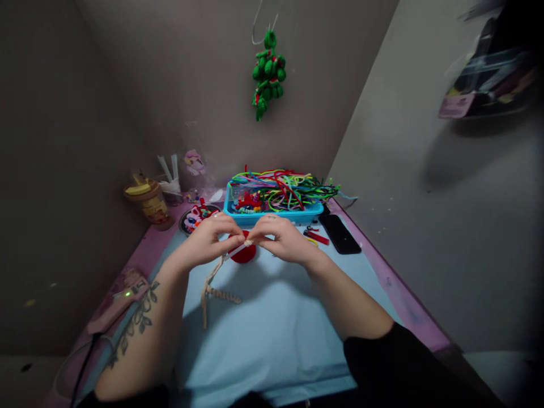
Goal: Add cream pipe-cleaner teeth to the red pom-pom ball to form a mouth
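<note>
My left hand [210, 238] and my right hand [280, 237] meet above a light blue mat [272, 334], fingers pinched together. Between them is a thin white stick [236, 250] with a beige pipe cleaner [212, 289] wound at its tip; the cleaner's loose end hangs down and coils on the mat. A red round piece [244, 254] lies on the mat just behind the hands.
A blue tray [272, 214] heaped with coloured pipe cleaners stands behind the hands. A black phone [340, 233] and red clips lie to its right. A yellow-lidded cup [148, 201], a small dish of beads [196, 218] and a pink device [121, 297] sit left. A green ornament [267, 73] hangs on the wall.
</note>
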A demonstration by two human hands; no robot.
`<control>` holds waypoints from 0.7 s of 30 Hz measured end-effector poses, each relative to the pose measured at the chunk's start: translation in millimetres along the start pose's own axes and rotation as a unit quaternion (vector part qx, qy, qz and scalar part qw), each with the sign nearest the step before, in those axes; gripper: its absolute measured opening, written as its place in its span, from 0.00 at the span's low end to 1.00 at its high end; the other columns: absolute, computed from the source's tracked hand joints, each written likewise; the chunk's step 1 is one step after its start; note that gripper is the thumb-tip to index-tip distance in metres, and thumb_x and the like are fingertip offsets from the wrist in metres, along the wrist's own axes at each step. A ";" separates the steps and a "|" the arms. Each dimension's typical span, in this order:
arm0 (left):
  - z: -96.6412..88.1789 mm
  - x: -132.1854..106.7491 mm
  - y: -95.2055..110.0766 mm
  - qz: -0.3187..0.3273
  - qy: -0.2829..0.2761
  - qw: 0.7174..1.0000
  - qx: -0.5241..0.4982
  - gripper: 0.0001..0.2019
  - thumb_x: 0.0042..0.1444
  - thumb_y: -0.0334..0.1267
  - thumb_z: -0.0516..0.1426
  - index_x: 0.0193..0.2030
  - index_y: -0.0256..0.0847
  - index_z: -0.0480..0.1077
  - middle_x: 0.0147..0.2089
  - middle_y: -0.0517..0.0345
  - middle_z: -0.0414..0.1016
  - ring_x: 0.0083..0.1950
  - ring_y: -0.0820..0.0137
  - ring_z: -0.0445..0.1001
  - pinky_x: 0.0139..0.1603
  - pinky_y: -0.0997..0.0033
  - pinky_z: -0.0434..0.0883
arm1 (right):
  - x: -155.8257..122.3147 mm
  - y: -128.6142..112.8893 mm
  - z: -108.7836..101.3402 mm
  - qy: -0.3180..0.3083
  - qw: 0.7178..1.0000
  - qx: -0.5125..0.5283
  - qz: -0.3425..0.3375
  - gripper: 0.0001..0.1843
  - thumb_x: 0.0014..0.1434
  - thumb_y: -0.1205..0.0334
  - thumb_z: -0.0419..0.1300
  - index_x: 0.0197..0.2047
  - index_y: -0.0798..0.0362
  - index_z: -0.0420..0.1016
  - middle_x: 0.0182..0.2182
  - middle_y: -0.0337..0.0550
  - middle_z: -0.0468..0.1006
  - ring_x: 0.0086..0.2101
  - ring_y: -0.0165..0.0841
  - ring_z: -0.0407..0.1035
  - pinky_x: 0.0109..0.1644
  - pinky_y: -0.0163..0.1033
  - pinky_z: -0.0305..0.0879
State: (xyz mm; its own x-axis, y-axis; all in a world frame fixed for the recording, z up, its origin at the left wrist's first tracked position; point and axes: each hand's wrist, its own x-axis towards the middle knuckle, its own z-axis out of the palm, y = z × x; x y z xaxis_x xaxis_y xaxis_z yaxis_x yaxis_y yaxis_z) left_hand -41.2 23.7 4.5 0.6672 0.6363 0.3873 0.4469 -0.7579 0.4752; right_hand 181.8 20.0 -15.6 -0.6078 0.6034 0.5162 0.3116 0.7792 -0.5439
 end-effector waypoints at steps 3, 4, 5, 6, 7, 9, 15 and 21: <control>-0.9 -0.2 -0.5 -0.004 -0.001 0.999 -0.035 0.15 0.62 0.44 0.54 0.31 0.40 0.76 0.31 0.55 0.77 0.35 0.69 0.73 0.42 0.66 0.68 | -0.4 -3.2 -1.1 0.012 0.999 0.043 0.015 0.06 0.62 0.63 0.60 0.37 0.52 0.79 0.33 0.41 0.80 0.37 0.32 0.71 0.47 0.39 0.65; -0.8 -0.3 -0.9 -0.006 0.000 0.999 -0.044 0.15 0.62 0.45 0.54 0.31 0.40 0.76 0.31 0.55 0.77 0.35 0.69 0.73 0.43 0.66 0.68 | -0.4 -4.2 -0.9 0.016 0.998 0.058 0.022 0.06 0.62 0.62 0.61 0.37 0.52 0.79 0.33 0.41 0.80 0.37 0.32 0.71 0.47 0.39 0.65; -0.6 -0.4 -1.5 -0.009 0.004 0.999 -0.053 0.15 0.62 0.45 0.54 0.31 0.40 0.76 0.31 0.55 0.77 0.35 0.69 0.73 0.43 0.66 0.68 | -0.3 -5.1 -0.3 0.021 0.996 0.075 0.033 0.06 0.61 0.61 0.61 0.36 0.52 0.79 0.33 0.41 0.80 0.36 0.31 0.71 0.46 0.38 0.65; 0.0 -0.5 -2.2 -0.012 0.010 0.998 -0.063 0.15 0.62 0.46 0.54 0.31 0.40 0.76 0.31 0.55 0.77 0.36 0.68 0.73 0.44 0.66 0.68 | -0.1 -5.7 0.4 0.027 0.994 0.093 0.047 0.06 0.61 0.61 0.62 0.36 0.52 0.79 0.33 0.40 0.80 0.36 0.31 0.71 0.45 0.37 0.66; 0.9 -0.6 -3.2 -0.017 0.017 0.997 -0.073 0.15 0.62 0.46 0.55 0.31 0.40 0.76 0.32 0.55 0.77 0.36 0.68 0.73 0.44 0.66 0.69 | 0.2 -6.1 1.4 0.036 0.991 0.113 0.064 0.06 0.60 0.61 0.62 0.36 0.52 0.79 0.33 0.40 0.80 0.36 0.31 0.72 0.44 0.36 0.66; 3.5 -0.5 -5.2 -0.026 0.031 0.995 -0.089 0.14 0.61 0.47 0.55 0.32 0.40 0.76 0.33 0.54 0.77 0.38 0.68 0.73 0.44 0.66 0.69 | 0.9 -5.7 3.8 0.056 0.981 0.157 0.098 0.06 0.58 0.61 0.63 0.35 0.53 0.79 0.33 0.41 0.80 0.35 0.30 0.72 0.41 0.35 0.67; 12.0 2.2 -8.6 -0.037 0.088 0.993 -0.075 0.13 0.59 0.47 0.58 0.33 0.40 0.77 0.36 0.53 0.73 0.40 0.68 0.72 0.41 0.66 0.70 | 3.3 0.0 9.1 0.091 0.948 0.256 0.164 0.09 0.55 0.58 0.63 0.34 0.55 0.79 0.31 0.41 0.80 0.32 0.30 0.72 0.39 0.35 0.66; 13.7 3.7 -9.7 -0.024 0.094 0.995 -0.038 0.11 0.60 0.44 0.57 0.35 0.41 0.78 0.31 0.56 0.72 0.34 0.71 0.70 0.35 0.70 0.69 | 4.8 1.1 10.2 0.123 0.935 0.280 0.179 0.10 0.54 0.57 0.64 0.32 0.56 0.78 0.27 0.39 0.78 0.30 0.28 0.69 0.37 0.35 0.64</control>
State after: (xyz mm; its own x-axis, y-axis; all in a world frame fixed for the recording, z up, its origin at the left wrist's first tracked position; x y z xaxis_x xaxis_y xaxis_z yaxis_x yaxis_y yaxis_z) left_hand -34.9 31.4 -9.4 0.5200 0.6924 0.5003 0.4245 -0.7177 0.5521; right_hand 171.8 22.0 -20.5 -0.3293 0.8833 0.3336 -0.0105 0.3498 -0.9368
